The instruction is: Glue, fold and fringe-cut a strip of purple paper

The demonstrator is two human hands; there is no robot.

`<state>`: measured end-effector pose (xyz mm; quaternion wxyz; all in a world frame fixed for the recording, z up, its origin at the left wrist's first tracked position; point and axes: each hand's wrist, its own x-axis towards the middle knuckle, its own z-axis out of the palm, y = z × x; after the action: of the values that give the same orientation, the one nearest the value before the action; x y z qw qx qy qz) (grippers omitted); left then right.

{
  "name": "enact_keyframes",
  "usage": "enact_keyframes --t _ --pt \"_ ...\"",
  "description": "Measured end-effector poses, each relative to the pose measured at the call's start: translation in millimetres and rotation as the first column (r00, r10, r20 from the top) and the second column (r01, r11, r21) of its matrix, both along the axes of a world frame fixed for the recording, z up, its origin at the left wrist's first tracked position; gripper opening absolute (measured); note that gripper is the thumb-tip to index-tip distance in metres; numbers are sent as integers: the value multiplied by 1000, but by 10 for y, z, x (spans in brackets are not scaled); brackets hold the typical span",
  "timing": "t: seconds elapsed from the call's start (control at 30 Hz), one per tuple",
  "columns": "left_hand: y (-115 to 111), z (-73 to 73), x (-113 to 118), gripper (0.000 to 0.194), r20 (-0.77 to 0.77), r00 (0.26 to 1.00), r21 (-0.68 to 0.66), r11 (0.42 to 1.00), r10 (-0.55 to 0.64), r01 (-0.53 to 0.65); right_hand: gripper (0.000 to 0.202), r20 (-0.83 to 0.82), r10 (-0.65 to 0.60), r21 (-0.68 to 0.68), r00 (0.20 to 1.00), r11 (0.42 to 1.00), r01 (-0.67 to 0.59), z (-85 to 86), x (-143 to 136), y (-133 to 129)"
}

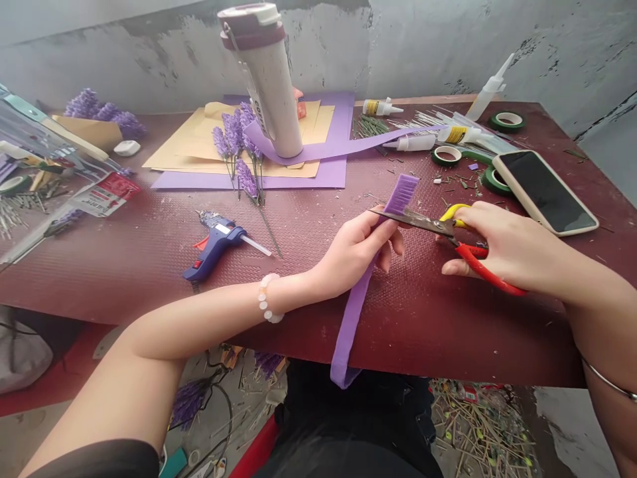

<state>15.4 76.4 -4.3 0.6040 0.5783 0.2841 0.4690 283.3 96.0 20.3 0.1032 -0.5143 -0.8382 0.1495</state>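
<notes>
My left hand pinches a long purple strip between thumb and fingers. The strip's upper end stands above the fingers, cut into a fringe of narrow slits. Its lower part hangs over the table's front edge and folds back in a loop. My right hand holds scissors with one red and one yellow handle. Their dark blades lie across the strip just above the left fingertips. Whether the blades are slightly parted is hard to tell.
On the dark red table lie a blue glue gun, purple flowers, paper sheets, a phone, green tape rolls and glue bottles. A tall tumbler stands at the back on another purple strip.
</notes>
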Motion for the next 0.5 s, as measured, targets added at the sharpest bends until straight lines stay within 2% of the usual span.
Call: enact_keyframes --t 0.27,0.5 --pt "1 9 2 53 -30 1000 21 1000 -3 4 61 -25 43 15 999 999 -43 11 -30 -17" --pt "-1 14 5 52 -27 1000 -27 1000 -13 12 31 -43 83 209 996 975 -73 -80 -12 -16"
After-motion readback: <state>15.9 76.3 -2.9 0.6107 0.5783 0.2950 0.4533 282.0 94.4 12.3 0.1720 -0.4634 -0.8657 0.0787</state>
